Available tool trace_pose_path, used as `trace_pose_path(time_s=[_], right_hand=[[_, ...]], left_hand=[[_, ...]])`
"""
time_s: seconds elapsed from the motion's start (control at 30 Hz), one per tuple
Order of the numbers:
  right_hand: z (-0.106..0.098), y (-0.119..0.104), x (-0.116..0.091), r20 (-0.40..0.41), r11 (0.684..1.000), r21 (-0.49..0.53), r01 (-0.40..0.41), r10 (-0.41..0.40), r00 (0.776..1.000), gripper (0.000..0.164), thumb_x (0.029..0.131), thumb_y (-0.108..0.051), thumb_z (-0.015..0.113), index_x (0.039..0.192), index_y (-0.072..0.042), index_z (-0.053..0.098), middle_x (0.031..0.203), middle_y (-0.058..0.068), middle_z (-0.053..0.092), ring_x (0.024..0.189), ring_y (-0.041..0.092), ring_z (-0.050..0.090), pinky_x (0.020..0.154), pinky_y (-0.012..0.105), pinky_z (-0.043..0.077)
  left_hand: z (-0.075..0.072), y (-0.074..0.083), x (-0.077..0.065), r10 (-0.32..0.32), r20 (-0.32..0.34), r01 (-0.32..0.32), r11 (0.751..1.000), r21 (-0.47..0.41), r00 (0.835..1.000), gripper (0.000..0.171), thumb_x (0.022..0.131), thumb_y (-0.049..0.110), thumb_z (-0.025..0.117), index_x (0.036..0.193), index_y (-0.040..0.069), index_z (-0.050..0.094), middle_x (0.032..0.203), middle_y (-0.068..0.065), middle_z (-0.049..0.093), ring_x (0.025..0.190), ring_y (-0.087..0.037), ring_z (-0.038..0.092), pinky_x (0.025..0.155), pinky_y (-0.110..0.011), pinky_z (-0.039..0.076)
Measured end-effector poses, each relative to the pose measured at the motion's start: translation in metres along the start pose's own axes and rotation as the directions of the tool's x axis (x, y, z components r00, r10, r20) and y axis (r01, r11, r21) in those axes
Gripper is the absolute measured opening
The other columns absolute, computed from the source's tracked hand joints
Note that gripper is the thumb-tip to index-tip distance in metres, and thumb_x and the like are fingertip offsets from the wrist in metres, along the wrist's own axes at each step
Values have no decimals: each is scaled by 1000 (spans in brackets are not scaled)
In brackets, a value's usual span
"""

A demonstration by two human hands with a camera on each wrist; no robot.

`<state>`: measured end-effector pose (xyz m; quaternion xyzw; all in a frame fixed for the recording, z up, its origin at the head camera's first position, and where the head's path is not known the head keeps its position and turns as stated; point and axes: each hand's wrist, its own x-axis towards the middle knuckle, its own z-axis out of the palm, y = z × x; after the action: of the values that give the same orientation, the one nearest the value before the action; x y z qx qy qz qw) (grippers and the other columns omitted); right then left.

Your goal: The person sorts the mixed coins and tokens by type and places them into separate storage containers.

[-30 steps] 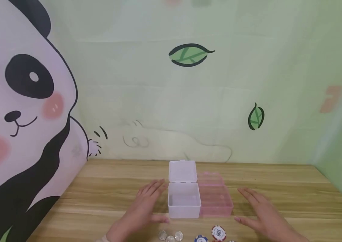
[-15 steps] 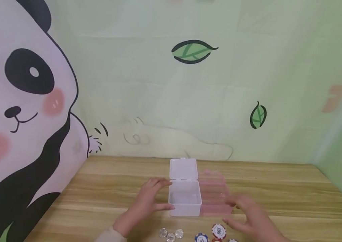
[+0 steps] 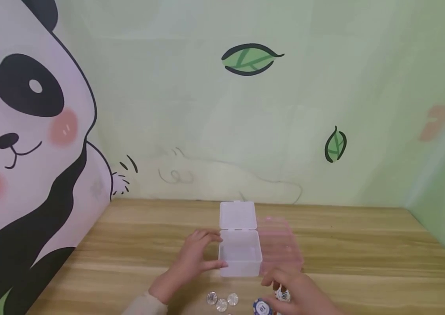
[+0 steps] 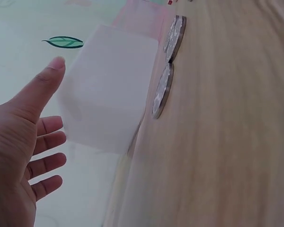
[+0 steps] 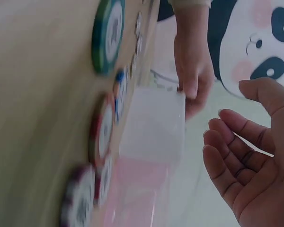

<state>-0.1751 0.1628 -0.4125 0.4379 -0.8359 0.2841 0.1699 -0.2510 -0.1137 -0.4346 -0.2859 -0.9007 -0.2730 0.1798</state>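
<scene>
A white box (image 3: 240,268) stands on the table with its lid (image 3: 238,215) tipped back. My left hand (image 3: 192,253) is at its left side, thumb (image 4: 49,80) at the front corner and fingers by the back part, spread wide and relaxed. My right hand (image 3: 297,288) hovers over several poker chips, fingers loosely bent and holding nothing. Beneath it lie a blue chip (image 3: 262,307) and a partly hidden chip marked 100 (image 3: 283,295). The right wrist view also shows a green chip (image 5: 109,38), a red chip (image 5: 102,130) and a dark-edged one (image 5: 79,198).
A translucent pink box (image 3: 281,247), also with its lid back, stands against the white box's right side. Several silvery ridged discs (image 3: 221,304) lie in front of the white box. Behind the wooden table (image 3: 147,227) hangs a cloth with a panda (image 3: 29,87) and leaves.
My left hand has come in from the left to the white box's side. My right hand has swept left and nearer, from beside the pink box to over the chips.
</scene>
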Motion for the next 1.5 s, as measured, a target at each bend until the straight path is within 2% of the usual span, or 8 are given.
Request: trace_pose_path(time_s=[0.13,0.2,0.4,0.67,0.93,1.1,1.33,1.5], right_hand=[[7,-10,7,113,993,80,-82,73,991,14,88,-23,69,96,-15,60,83,-2,62,74,-1,53,59,14,46],[9,-13,11,149,991,93,-97,82,985,14,88,-23,68,96,-14,61,83,-2,62,74,-1,54,60,14,47],[17,-19,23,153,999,45,-18,11,988,13,87,-20,69,95,-13,62,88,-4,62,74,-1,56,66,9,45],[28,-26,32,242,1000,-27,-10,16,970,12,86,-23,70,94,-15,65,89,-9,59,72,-4,49,65,7,41],[47,-29,39,402,993,-81,-90,115,908,15,87,-29,67,94,-16,69,88,-9,60,76,-5,52,67,11,45],[54,-28,41,442,990,-105,-89,126,888,14,85,-28,69,91,-15,68,86,-9,60,77,-4,53,69,13,46],[59,-30,45,499,987,-78,-143,163,851,16,84,-27,70,92,-13,69,82,-9,56,73,-6,45,68,11,44],[62,-31,45,509,986,-90,-142,168,844,17,83,-27,71,92,-13,67,82,-9,53,71,-6,43,65,10,42]], left_hand=[[-1,0,1,18,-20,-18,1000,0,1000,53,68,39,82,108,9,65,121,-7,64,116,-27,55,102,-49,41],[-1,0,2,23,-29,-24,1000,-2,999,53,68,38,83,109,9,65,121,-6,64,117,-26,56,102,-48,42],[-3,0,5,19,-34,-20,999,-33,999,53,68,37,83,109,9,64,122,-8,64,117,-27,56,103,-49,41],[-4,1,6,-20,-9,20,998,-57,1000,54,68,37,83,111,10,63,124,-7,63,119,-27,55,106,-48,39],[0,-2,1,-17,-30,15,996,-83,999,52,68,36,83,109,11,63,121,-5,65,116,-25,56,103,-45,42],[1,-1,-2,-26,-24,24,994,-111,999,52,69,35,83,110,10,63,122,-5,64,117,-25,55,103,-47,41],[2,-4,-2,-40,-10,39,992,-118,999,53,69,37,83,111,12,63,124,-5,63,119,-25,55,104,-46,41],[2,-3,-3,-26,-27,23,993,-113,999,52,69,36,83,110,11,63,123,-6,64,117,-26,56,102,-46,43]])
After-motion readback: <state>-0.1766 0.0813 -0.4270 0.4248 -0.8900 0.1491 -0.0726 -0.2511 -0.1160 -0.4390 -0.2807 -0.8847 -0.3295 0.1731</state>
